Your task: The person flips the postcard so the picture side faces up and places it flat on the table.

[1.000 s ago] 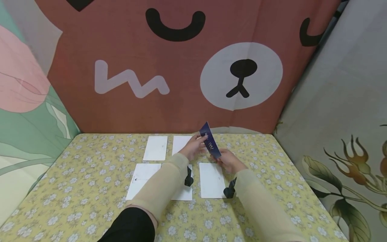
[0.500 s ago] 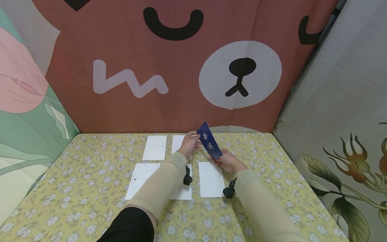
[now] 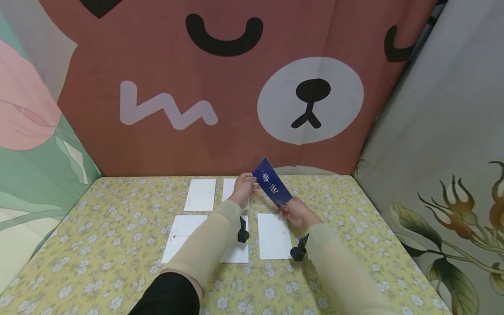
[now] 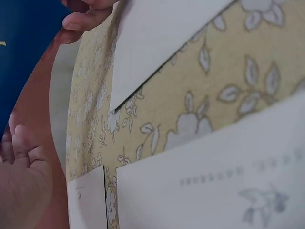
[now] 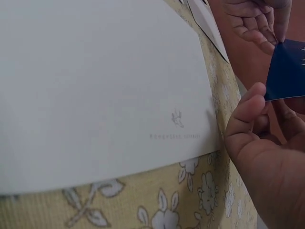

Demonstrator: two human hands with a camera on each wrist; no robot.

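Note:
Above the table, both hands hold a dark blue card (image 3: 272, 181) printed with two pale Chinese characters, tilted with its upper end to the left. My left hand (image 3: 243, 189) pinches its upper left corner, as the right wrist view shows at the corner of the card (image 5: 288, 71). Down at the lower end, my right hand (image 3: 298, 213) pinches the other corner between thumb (image 5: 259, 90) and fingers. Under the right hand lies a white card (image 3: 274, 236) with a small deer-head print and tiny lettering near one edge.
More white cards lie flat in two rows: a back left card (image 3: 200, 194), a back middle card (image 3: 229, 188) partly behind the left hand, a front left card (image 3: 183, 234) and a front middle card (image 3: 238, 251) partly under the left arm. A bear-print cloth (image 3: 169, 144) hangs behind the flowered tablecloth (image 3: 118, 253).
The blue card has turned its printed face more towards the head camera. My left fingers have slid from over its face to its left edge. The white cards lie as before.

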